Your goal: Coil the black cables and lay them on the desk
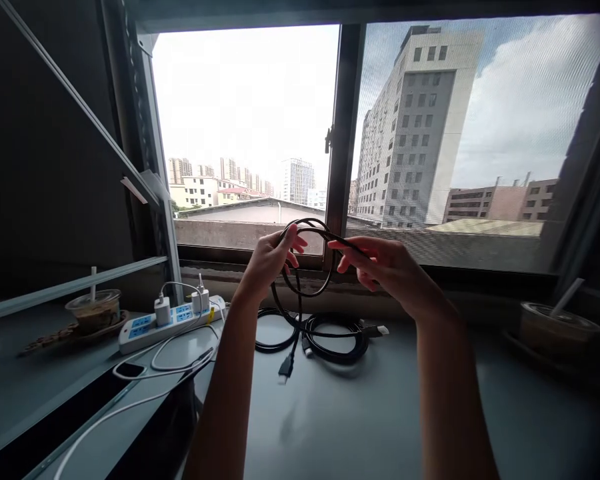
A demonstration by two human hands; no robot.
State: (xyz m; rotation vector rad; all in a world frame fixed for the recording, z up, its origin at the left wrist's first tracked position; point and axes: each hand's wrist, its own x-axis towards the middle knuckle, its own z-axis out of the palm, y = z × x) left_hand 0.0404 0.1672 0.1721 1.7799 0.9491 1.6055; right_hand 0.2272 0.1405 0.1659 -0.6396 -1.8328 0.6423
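Note:
A black cable (316, 293) hangs in loose loops between my hands, above the table. My left hand (275, 257) pinches the loops at their upper left, thumb on top. On the other side, my right hand (380, 263) is closed on a length of the same cable, which runs along its fingers. One dark connector (287, 367) dangles below the loops with its metal tip down. Behind and below, a coiled black cable (347, 357) lies on the table, with a plug end (377, 331) pointing right.
A white power strip (130, 341) with chargers stands left, with a white cable (150, 400) trailing from it. Plastic cups with straws stand at far left (96, 312) and far right (555, 330). The table (340, 427) meets a window frame (347, 133) at the back.

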